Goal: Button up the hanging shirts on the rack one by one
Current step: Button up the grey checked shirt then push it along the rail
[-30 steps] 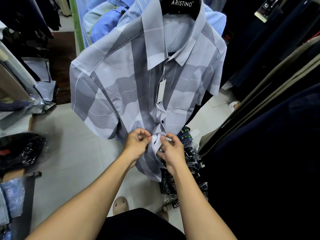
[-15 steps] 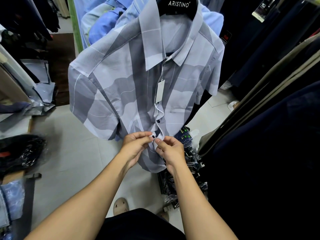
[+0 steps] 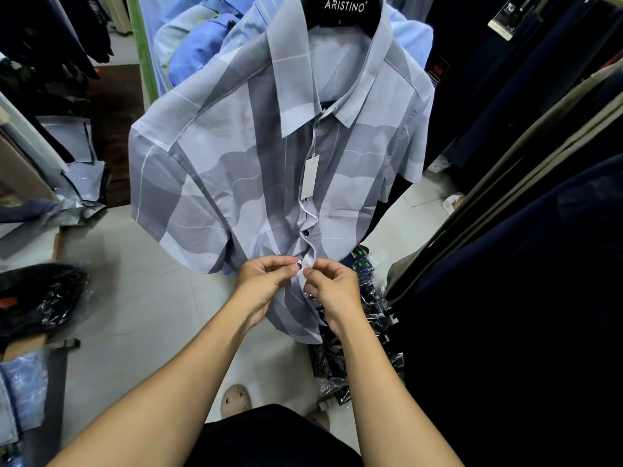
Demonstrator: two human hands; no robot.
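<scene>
Now my hands have moved up the grey-and-white plaid short-sleeve shirt (image 3: 236,170) on its black hanger (image 3: 344,11): left hand (image 3: 266,281) pinches a small dark button (image 3: 299,263), right hand (image 3: 332,284) pinches the placket w/ buttonhole (not thru yet). Lower btns remain.

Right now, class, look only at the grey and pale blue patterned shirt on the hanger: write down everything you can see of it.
The grey and pale blue short-sleeved shirt looks like thin woven cloth with wavy bands and fine white lines. It hangs on a black hanger printed ARISTINO, collar spread, a white paper tag dangling at the chest. One dark button shows on the placket, which still gapes beside it. Lower down, the left hand and right hand pinch the placket edges together around another dark button. The hem hangs below the hands.
</scene>
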